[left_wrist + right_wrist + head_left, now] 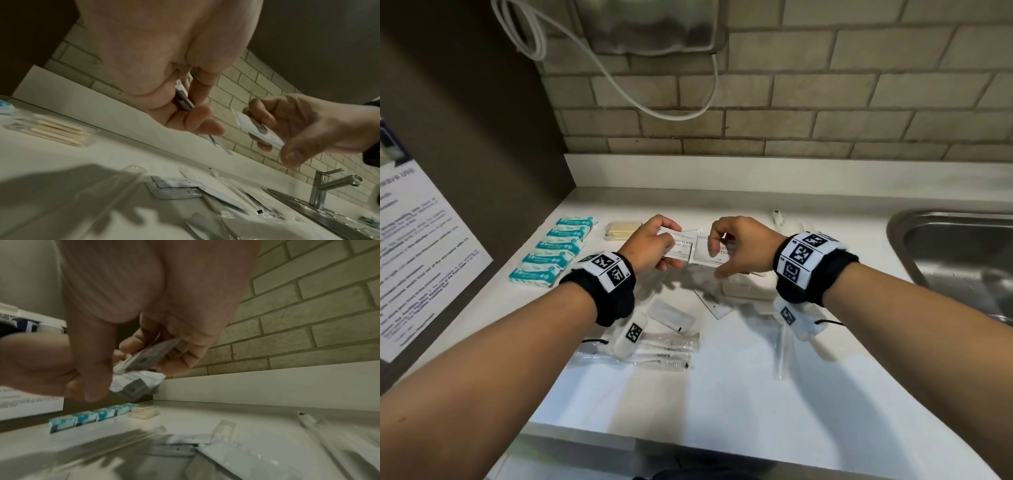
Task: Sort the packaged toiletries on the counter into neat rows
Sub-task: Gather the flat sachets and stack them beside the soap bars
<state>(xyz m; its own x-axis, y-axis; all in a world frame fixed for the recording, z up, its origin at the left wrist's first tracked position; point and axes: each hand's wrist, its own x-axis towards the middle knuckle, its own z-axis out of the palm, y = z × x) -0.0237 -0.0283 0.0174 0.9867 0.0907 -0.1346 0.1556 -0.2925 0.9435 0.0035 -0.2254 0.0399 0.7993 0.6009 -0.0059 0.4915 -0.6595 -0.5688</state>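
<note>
Above the white counter my left hand grips a small stack of flat white shampoo sachets, seen edge-on between its fingers in the left wrist view. My right hand pinches another white sachet right beside that stack, and the two overlap at the edges. That right-hand sachet also shows in the left wrist view and as the sachet in the right wrist view. Several teal soap packs lie in one row at the far left.
A pack of wooden sticks lies beside the soap row. Clear wrapped toothbrushes, loose sachets and white packets are scattered under my wrists. A steel sink with a faucet is at the right; a brick wall stands behind.
</note>
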